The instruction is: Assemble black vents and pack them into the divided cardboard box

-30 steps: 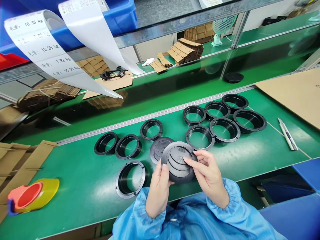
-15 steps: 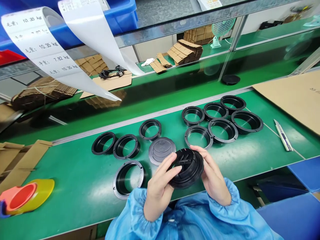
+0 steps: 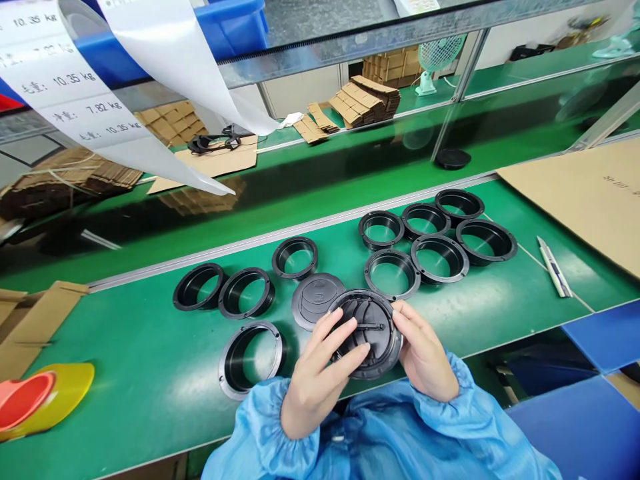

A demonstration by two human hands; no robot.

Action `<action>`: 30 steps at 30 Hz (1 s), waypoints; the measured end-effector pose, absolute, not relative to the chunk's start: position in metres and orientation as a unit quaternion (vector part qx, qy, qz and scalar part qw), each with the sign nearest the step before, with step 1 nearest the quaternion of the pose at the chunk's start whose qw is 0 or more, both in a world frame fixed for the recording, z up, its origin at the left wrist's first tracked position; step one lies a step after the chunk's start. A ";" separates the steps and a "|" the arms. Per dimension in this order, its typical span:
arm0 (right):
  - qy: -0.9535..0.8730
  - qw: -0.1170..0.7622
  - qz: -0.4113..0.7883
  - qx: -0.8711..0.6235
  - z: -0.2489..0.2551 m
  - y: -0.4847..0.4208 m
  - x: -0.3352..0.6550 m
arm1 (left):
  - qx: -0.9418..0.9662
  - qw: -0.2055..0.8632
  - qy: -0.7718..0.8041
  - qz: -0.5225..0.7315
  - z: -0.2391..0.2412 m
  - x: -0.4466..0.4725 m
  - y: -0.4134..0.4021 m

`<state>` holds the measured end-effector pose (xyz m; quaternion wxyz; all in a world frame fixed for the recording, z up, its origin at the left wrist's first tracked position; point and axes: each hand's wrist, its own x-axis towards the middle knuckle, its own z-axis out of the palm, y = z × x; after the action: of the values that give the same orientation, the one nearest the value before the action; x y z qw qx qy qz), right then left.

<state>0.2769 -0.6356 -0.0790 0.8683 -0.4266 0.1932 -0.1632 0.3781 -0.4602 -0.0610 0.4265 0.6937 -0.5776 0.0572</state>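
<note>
Between my two hands is a round black plastic air vent (image 3: 373, 337), held above the front edge of the green table. Its ribbed inner side with a thin bar across the middle faces me. My left hand (image 3: 320, 370) grips its left rim, with fingers laid over the ribbed face. My right hand (image 3: 425, 343) holds the right rim, thumb side against the edge. Just behind it lies a closed round vent disc (image 3: 317, 300), flat on the table and partly covered by the held one. A black flanged ring (image 3: 231, 360) stands to the left of my left hand.
More black rings (image 3: 440, 259) are grouped at the right, others (image 3: 247, 293) at the left. A utility knife (image 3: 555, 267) lies near cardboard (image 3: 585, 193). A yellow and red tape-roll-like object (image 3: 65, 397) sits at far left. Label strips (image 3: 165, 60) hang from the shelf above.
The held vent has tilted so its ribbed face shows more fully toward me. My left fingers have spread farther across it. The whole view has shifted slightly.
</note>
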 end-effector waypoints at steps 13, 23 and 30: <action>0.119 0.744 -0.170 -0.635 -0.083 -0.631 0.268 | 0.758 0.245 -0.604 0.026 -0.013 0.391 -0.493; 0.109 0.687 -0.177 -0.696 -0.086 -0.616 0.267 | 0.722 0.193 -0.662 0.057 -0.022 0.387 -0.488; 0.134 0.691 -0.186 -0.685 -0.089 -0.612 0.267 | 0.725 0.207 -0.656 0.031 -0.024 0.388 -0.487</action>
<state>0.2668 -0.6117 -0.0888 0.6914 -0.6853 0.1336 -0.1856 0.3879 -0.4874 -0.0241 0.2072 0.7248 -0.6563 0.0307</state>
